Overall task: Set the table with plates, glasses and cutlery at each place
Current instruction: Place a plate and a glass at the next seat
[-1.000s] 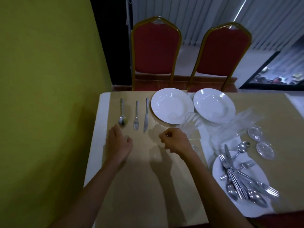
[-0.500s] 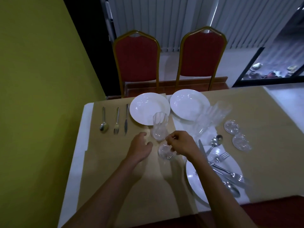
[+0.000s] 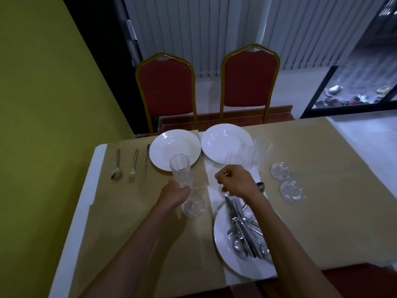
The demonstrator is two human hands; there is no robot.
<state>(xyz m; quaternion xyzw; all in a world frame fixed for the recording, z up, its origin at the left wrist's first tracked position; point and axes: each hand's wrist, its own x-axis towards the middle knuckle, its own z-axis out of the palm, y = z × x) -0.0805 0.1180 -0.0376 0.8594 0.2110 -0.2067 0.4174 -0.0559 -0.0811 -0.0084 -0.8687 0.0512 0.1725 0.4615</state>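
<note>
Table (image 3: 322,190): tan covering, fills the lower two thirds of frame.

Left hand (image 3: 174,195): centre frame, fingers and thumb wrapped round the base of a glass (image 3: 180,171). Clear, ribbed, roughly upright; mouth overlapping the lower rim of the left plate (image 3: 175,147) in the picture. Lifted or resting on the table: cannot tell.

Right hand (image 3: 236,182): just right of centre, fingers curled inward, knuckles up. Holding something or nothing: cannot tell.

Coaster (image 3: 193,206): clear cut glass, flat on the table, just below and right of the left hand.

Two further coasters (image 3: 280,171) (image 3: 292,191): right of centre, side by side, apart from both hands.

Right plate (image 3: 225,140): white, beside the left plate at the far table edge, not touching it.

Cluster of glasses (image 3: 255,151): clear, blurred, at the lower right rim of the right plate, above the right hand; count not legible.

Spoon (image 3: 116,173), fork (image 3: 133,168), knife (image 3: 146,164): in that order left to right, parallel, left of the left plate.

Near plate (image 3: 221,250): white, lower right of centre, partly under the right forearm; bearing a heap of cutlery (image 3: 245,231).

Two chairs (image 3: 166,87) (image 3: 249,80): red backs, gold frames, upper centre, behind the far table edge.

Wall (image 3: 43,82): yellow-green, left side of frame.
</note>
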